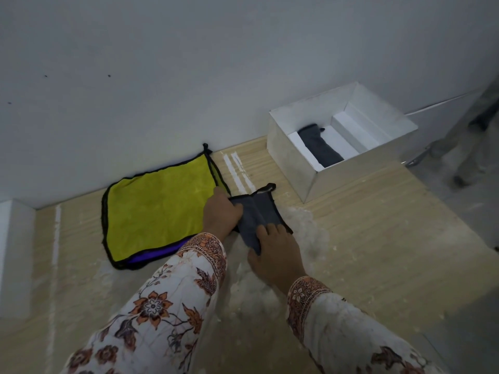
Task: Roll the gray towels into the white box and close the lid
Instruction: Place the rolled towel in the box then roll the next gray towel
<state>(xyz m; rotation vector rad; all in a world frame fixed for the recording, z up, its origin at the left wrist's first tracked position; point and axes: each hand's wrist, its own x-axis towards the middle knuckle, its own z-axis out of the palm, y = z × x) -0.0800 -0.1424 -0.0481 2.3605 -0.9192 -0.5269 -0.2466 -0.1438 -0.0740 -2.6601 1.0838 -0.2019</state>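
A gray towel (260,209) with a black hem lies folded into a narrow strip on the wooden table, just right of the yellow cloth. My left hand (221,211) grips its left edge, fingers curled over the fabric. My right hand (275,255) pinches the near end of the strip between thumb and fingers. The white box (289,163) stands open at the back right by the wall. One rolled gray towel (320,147) lies inside it. No lid can be told apart in this view.
A yellow cloth (159,203) with black trim and a purple underside lies flat at the left against the wall. A white block (16,255) stands at the far left edge. The table's right edge drops to the floor, where a person's legs (469,130) stand.
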